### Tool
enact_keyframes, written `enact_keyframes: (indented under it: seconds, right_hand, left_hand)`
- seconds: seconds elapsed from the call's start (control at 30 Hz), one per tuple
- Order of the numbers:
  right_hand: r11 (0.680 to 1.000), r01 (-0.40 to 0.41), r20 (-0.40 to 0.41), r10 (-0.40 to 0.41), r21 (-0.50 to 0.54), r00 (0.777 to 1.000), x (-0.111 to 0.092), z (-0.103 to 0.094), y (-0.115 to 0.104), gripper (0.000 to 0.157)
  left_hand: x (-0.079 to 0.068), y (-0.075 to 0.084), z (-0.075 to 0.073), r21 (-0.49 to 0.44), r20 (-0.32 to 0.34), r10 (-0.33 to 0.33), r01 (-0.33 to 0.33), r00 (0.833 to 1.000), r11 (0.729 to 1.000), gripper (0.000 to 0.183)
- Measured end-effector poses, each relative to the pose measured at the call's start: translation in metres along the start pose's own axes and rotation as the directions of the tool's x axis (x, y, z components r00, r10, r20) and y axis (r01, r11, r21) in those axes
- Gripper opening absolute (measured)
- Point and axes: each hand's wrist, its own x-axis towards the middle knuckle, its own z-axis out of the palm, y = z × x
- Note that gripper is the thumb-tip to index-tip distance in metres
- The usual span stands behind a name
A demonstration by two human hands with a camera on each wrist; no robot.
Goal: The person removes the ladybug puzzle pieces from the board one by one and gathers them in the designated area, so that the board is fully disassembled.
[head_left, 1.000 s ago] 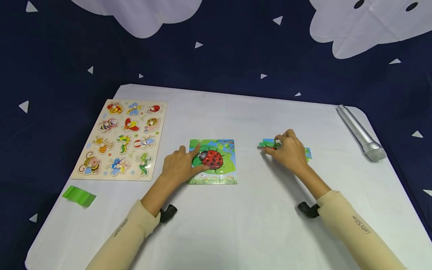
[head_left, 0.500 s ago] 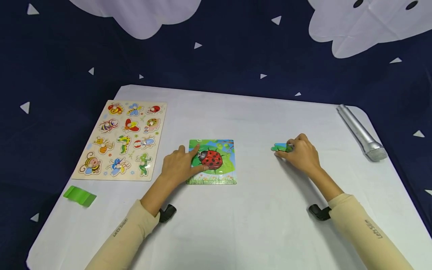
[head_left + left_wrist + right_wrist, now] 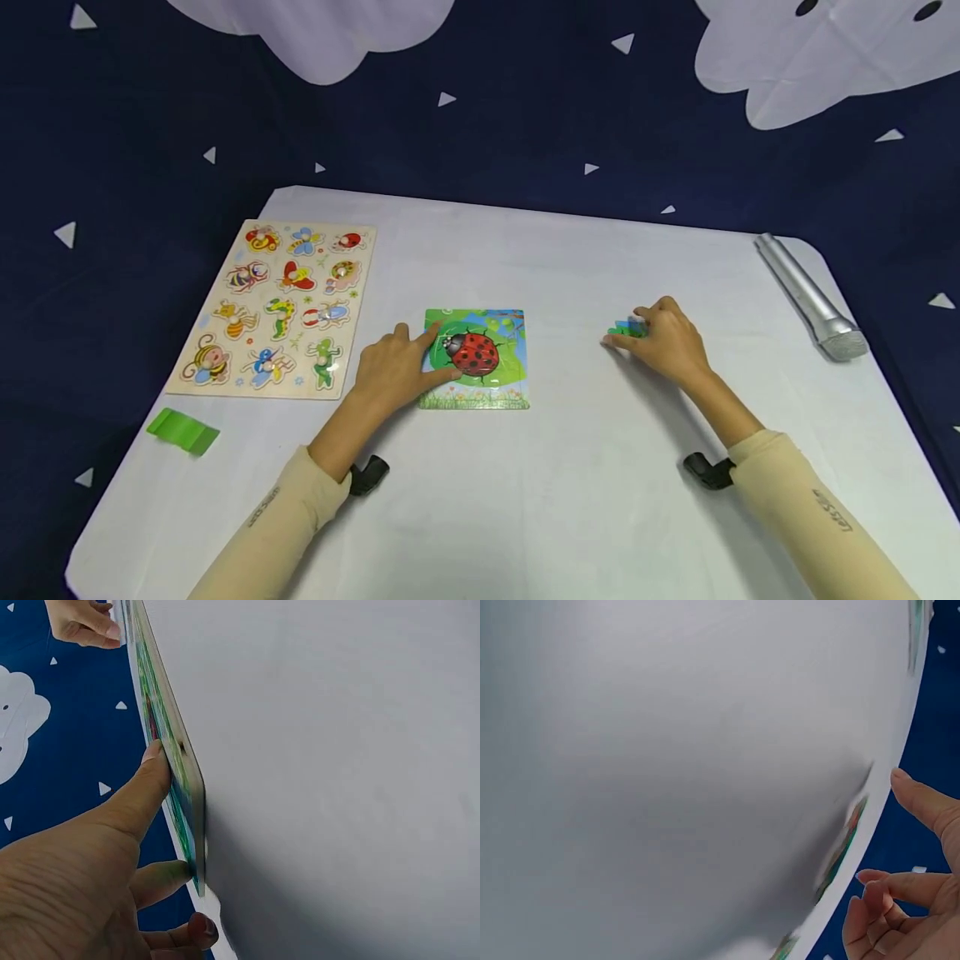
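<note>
A square ladybug jigsaw puzzle (image 3: 491, 379) lies flat on the white table, seen nearly edge-on in the left wrist view. My left hand (image 3: 393, 367) rests on its left side, thumb and forefinger stretched over the picture. To the right, my right hand (image 3: 671, 340) hovers at some small blue and green puzzle pieces (image 3: 627, 328), partly hidden by it. In the right wrist view, loose pieces (image 3: 843, 851) lie on the table while the right hand's thumb and fingertips stand apart, with nothing visible between them.
A wooden insect peg board (image 3: 262, 312) lies at the left, with a green strip (image 3: 183, 431) in front of it. At the far right lies a silver microphone (image 3: 810, 300). A dark patterned cloth (image 3: 517, 125) hangs behind the table.
My right hand moved right from its place a second ago, then stayed nearly still; the pieces beside it show less between thumb and forefinger. The left hand keeps its place on the puzzle.
</note>
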Motion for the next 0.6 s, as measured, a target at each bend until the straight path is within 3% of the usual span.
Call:
enact_keyframes:
  seconds: [0.37, 0.5, 0.6]
  right_hand:
    - [0.983, 0.178, 0.018, -0.179, 0.054, 0.984, 0.009, 0.028, -0.076, 0.075]
    - [0.957, 0.282, 0.041, -0.285, 0.066, 0.958, 0.013, 0.042, -0.108, 0.074]
    - [0.929, 0.363, 0.084, -0.369, 0.074, 0.926, 0.016, 0.054, -0.129, 0.071]
  left_hand:
    - [-0.005, -0.011, 0.0, 0.001, -0.007, -0.004, 0.004, 1.0, 1.0, 0.089]
    - [-0.005, -0.013, 0.0, -0.002, -0.006, -0.007, 0.007, 1.0, 1.0, 0.089]
    - [-0.005, -0.013, 0.0, 0.002, -0.001, -0.009, 0.009, 1.0, 1.0, 0.089]
